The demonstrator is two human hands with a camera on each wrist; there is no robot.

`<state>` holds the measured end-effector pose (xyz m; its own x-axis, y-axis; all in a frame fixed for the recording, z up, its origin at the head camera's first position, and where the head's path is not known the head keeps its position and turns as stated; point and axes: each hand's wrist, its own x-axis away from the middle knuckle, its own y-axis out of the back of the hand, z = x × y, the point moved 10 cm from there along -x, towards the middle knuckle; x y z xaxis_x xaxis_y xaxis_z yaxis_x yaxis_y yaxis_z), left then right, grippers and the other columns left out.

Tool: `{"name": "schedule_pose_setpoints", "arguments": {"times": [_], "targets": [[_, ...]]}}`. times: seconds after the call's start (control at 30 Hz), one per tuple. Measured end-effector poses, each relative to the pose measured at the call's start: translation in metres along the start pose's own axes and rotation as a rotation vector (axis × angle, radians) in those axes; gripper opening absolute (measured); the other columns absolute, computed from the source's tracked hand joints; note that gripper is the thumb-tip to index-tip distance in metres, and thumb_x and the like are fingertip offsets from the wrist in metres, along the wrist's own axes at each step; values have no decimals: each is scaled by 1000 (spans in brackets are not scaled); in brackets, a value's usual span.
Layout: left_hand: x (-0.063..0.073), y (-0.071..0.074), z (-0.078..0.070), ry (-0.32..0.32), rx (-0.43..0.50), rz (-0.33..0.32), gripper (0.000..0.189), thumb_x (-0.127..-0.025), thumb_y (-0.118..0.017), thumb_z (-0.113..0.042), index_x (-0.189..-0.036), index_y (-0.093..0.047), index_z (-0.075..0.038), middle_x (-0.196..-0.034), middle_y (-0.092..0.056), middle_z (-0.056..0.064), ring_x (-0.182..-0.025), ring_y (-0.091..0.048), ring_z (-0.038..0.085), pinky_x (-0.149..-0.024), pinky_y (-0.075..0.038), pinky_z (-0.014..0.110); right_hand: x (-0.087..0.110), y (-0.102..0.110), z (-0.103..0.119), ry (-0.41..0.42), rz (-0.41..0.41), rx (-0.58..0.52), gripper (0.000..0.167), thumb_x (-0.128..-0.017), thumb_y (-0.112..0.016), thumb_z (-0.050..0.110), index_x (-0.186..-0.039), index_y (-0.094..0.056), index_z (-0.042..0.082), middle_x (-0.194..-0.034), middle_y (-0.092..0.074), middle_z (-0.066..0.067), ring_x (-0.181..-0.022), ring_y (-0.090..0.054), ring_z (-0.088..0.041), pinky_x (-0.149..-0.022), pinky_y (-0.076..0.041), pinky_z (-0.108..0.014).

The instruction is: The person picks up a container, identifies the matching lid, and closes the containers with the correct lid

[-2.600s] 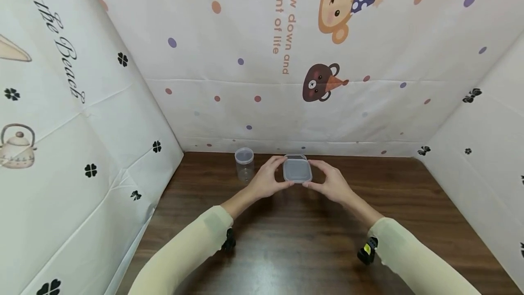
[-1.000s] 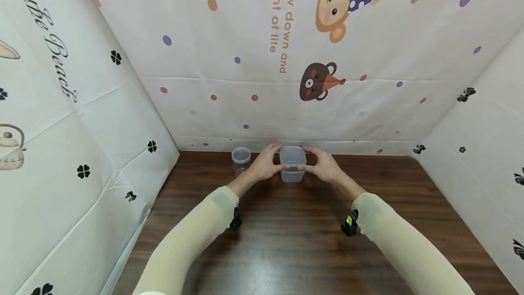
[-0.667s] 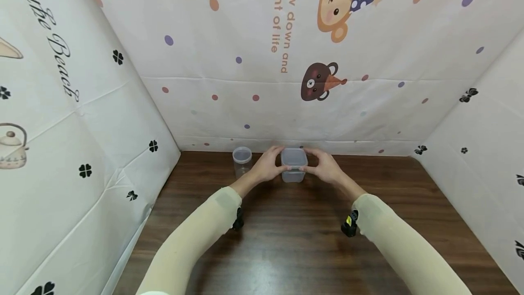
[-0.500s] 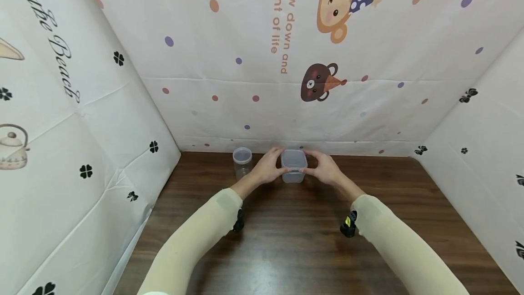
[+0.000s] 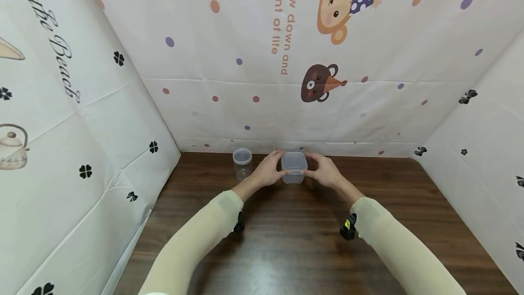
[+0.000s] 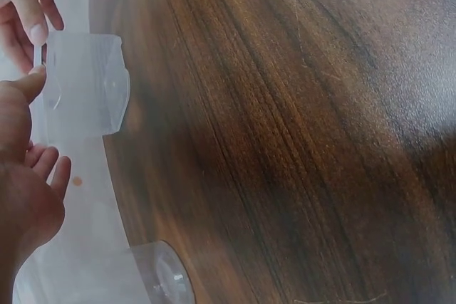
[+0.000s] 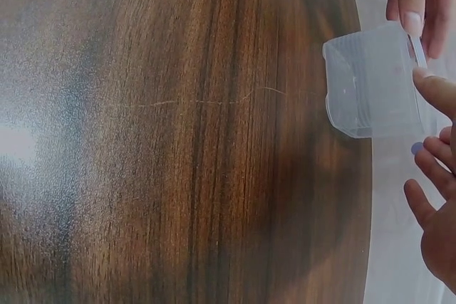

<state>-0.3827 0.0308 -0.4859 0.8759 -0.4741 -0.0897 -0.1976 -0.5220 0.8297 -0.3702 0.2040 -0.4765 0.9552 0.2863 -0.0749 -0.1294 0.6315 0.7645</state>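
Note:
A clear, square plastic food container (image 5: pixel 293 179) stands on the table near the back wall. Its translucent lid (image 5: pixel 294 160) lies across the top of it. My left hand (image 5: pixel 268 170) holds the lid's left side, thumb at the near edge and fingers toward the far edge. On the other side, my right hand (image 5: pixel 326 172) grips it the same way. Both wrist views show the thumbs close together along the lid's edge, above the container's wall (image 6: pixel 89 87). Whether the lid is pressed fully onto the rim, I cannot tell.
A clear round jar (image 5: pixel 243 170) with a whitish lid stands left of the container, beside my left hand. The dark wooden table (image 5: pixel 294 240) reaches toward me. Printed white cloth (image 5: pixel 229 117) hangs behind and on both sides.
The lid, first nearer me and in front of the container, has moved back over it and then come down closer to the rim. Both hands moved with it; the jar stayed put.

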Motion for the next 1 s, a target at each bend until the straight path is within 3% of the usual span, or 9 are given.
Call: {"name": "schedule_pose_setpoints", "arguments": {"times": [0.43,0.77,1.0], "targets": [[-1,0,-1,17,-1,2,79,-101,-74,-40,-162,-39,-4,-168,-36,19,-152,-40,34,-121,-39,47,0,-2,-2,11,-7,4,72,-96,-82,29,-155,-51,3,-154,-54,-22,-140,-52,-44,-110,-45,-64],[2,1,1,32,21,-9,79,-99,-77,-40,-161,-42,-5,-167,-38,17,-153,-39,33,-121,-39,46,2,-4,-2,13,-18,-9,71,-95,-83,28,-153,-53,2,-151,-57,-23,-140,-53,-44,-111,-45,-63],[4,3,1,4,53,-39,80,-97,-80,-38,-159,-44,-2,-163,-44,15,-144,-51,32,-114,-48,43,2,-4,-1,21,-19,17,72,-94,-83,30,-152,-53,-1,-151,-56,-25,-139,-53,-46,-110,-46,-63]]}}
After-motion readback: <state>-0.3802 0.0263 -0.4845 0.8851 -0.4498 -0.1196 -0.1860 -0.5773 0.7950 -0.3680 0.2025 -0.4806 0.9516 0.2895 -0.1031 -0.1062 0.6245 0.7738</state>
